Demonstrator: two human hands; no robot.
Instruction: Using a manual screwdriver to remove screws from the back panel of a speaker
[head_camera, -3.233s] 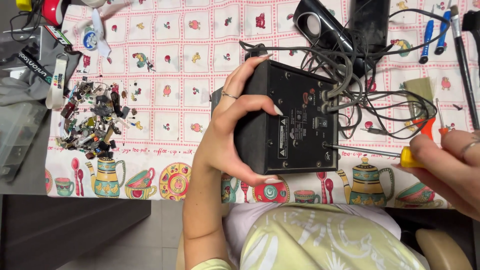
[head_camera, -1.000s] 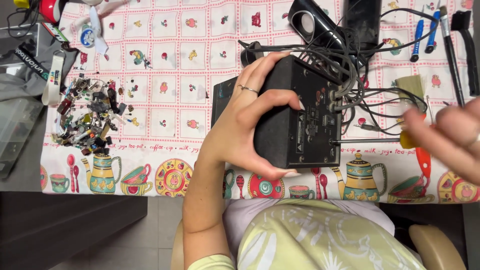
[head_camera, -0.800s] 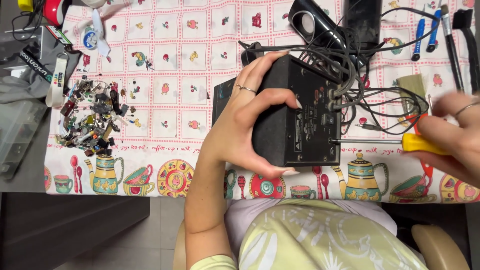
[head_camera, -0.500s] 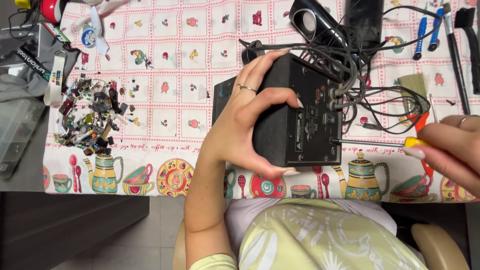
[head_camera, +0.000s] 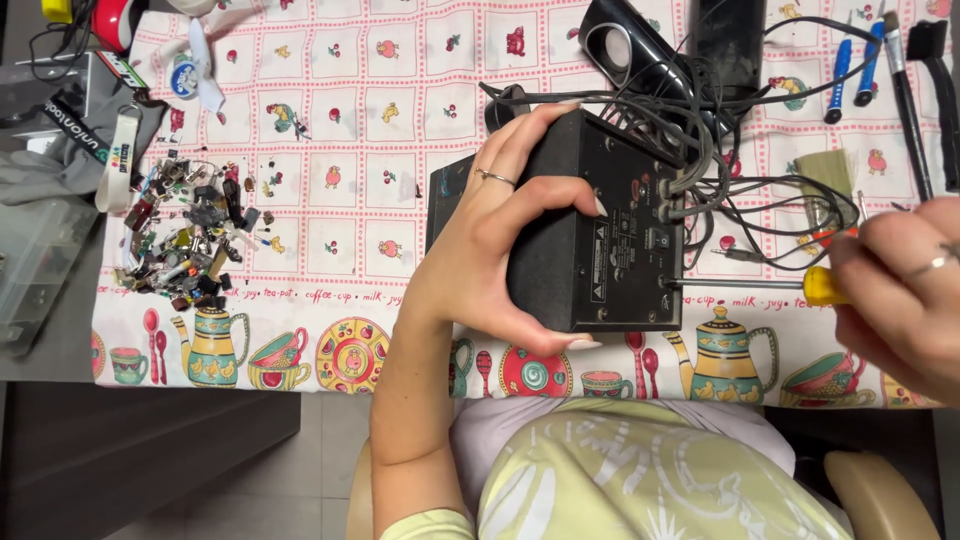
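Right hand (head_camera: 900, 295) now closed lower over the screwdriver's yellow handle (head_camera: 818, 286), fingers rewrapped.

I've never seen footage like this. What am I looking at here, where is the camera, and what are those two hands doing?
There is no machine here: a person sits at a table, and the camera is worn on their head, looking down at their own hands. The left hand grips a black box-shaped speaker, turned so its back panel with screws and sockets faces the right hand. The right hand holds a yellow-handled screwdriver, its thin metal shaft reaching to a screw hole low on that panel. Grey cables trail out of the panel across a tablecloth printed with teapots and cups. To the left lies a heap of small electronic parts. At the top right are two blue-handled tools and a brush.
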